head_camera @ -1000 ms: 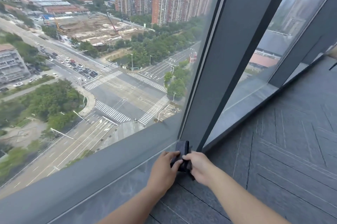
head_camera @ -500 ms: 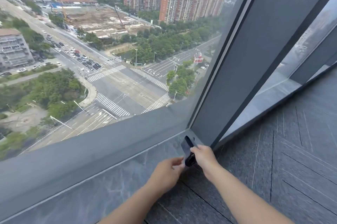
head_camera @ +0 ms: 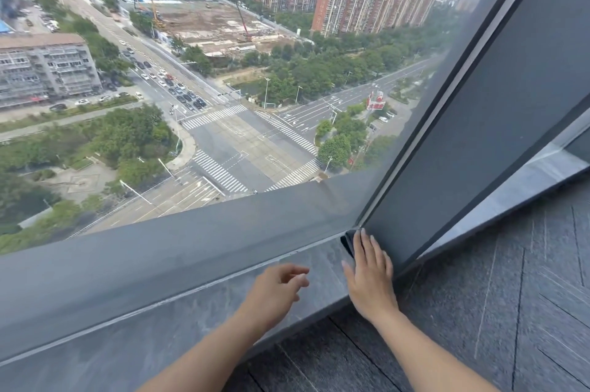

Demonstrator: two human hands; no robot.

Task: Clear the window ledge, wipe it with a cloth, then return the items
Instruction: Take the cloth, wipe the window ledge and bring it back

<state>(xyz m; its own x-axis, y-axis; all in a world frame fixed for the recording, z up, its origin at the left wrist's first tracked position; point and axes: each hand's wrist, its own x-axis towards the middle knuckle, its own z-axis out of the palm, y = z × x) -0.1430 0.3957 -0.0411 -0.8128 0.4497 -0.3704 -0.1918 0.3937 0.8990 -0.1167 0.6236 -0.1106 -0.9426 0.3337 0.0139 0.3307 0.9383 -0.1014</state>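
Note:
A dark folded cloth [head_camera: 347, 243] lies on the grey stone window ledge [head_camera: 178, 324], pushed into the corner where the glass meets the dark window post. My right hand [head_camera: 370, 273] rests flat on top of it with fingers stretched out, so only the cloth's left edge shows. My left hand [head_camera: 277, 289] hovers over the ledge a little to the left, fingers loosely curled and apart, holding nothing.
The dark window post [head_camera: 472, 123] rises right behind the cloth. A large glass pane [head_camera: 223, 88] runs along the ledge's far side. Dark patterned floor [head_camera: 479, 311] spreads to the right and below the ledge edge.
My left hand has let go of the cloth and drawn back to the left. My right hand has pushed the cloth down into the corner and flattened on it.

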